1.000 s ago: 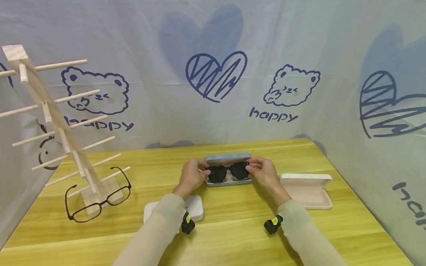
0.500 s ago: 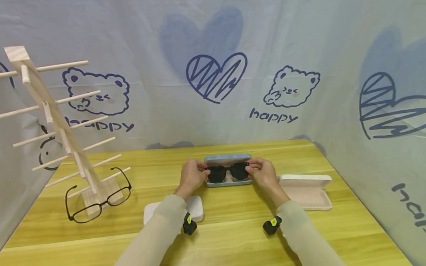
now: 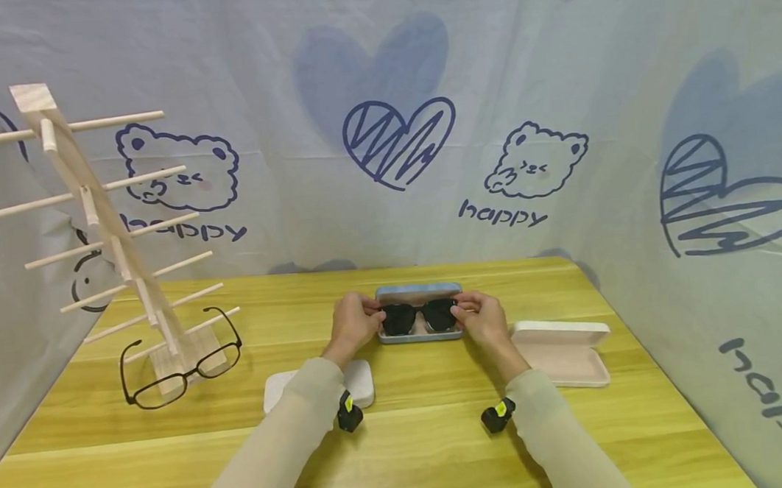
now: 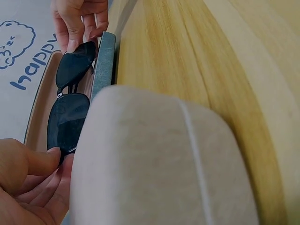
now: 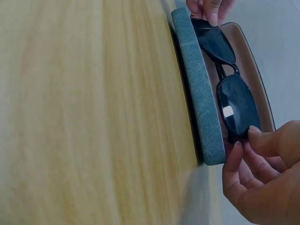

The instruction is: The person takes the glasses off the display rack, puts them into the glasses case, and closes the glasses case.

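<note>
Black sunglasses (image 3: pixel 419 315) lie folded in an open blue-grey glasses case (image 3: pixel 421 336) at the middle of the wooden table. My left hand (image 3: pixel 353 322) pinches the left end of the sunglasses (image 4: pixel 69 117), and my right hand (image 3: pixel 480 315) pinches the right end of the sunglasses (image 5: pixel 229 98). In both wrist views the dark lenses sit inside the case's tan lining, just over the case's front wall (image 5: pixel 197 89).
A closed white case (image 3: pixel 358 382) lies under my left forearm. An open cream case (image 3: pixel 562 349) sits to the right. A wooden display rack (image 3: pixel 104 222) stands at the left, with clear-lens black glasses (image 3: pixel 181 362) at its base. A printed cloth backdrop surrounds the table.
</note>
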Demonstrator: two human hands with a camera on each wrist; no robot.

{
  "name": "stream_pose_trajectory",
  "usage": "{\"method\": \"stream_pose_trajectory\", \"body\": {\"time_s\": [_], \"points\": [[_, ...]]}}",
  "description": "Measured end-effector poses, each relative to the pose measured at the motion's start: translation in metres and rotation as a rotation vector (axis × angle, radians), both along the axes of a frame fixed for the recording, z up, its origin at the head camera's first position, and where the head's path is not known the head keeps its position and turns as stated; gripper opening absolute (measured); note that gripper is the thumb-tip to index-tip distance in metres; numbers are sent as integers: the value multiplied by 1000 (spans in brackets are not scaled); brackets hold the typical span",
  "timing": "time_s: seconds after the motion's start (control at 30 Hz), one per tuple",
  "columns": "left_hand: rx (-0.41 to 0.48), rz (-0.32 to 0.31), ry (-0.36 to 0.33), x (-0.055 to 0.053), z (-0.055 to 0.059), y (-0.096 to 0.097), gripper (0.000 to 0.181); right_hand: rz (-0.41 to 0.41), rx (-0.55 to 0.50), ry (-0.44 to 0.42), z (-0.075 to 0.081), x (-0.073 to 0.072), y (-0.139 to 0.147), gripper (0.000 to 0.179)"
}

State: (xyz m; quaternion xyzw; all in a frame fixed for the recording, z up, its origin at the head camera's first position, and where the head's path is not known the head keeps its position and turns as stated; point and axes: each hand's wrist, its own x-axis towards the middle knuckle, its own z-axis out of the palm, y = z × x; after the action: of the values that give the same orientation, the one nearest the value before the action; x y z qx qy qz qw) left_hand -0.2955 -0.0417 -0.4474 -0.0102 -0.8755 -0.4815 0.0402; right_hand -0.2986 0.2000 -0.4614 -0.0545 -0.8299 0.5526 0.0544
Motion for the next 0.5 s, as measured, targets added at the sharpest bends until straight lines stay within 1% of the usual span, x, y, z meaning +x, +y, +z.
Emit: {"method": "stream_pose_trajectory", "body": {"time_s": [0.17,0.37,0.5], "points": [[0,-6,11,0,-2,0,17,-6,11,8,0,1,-1,22],[-15,-7,14,1,-3,-1,16,-20,110,-24,0,4,-1,23],[-60,-8,21,1,-3,0,16,-16,166,-41,0,4,-1,24]]}}
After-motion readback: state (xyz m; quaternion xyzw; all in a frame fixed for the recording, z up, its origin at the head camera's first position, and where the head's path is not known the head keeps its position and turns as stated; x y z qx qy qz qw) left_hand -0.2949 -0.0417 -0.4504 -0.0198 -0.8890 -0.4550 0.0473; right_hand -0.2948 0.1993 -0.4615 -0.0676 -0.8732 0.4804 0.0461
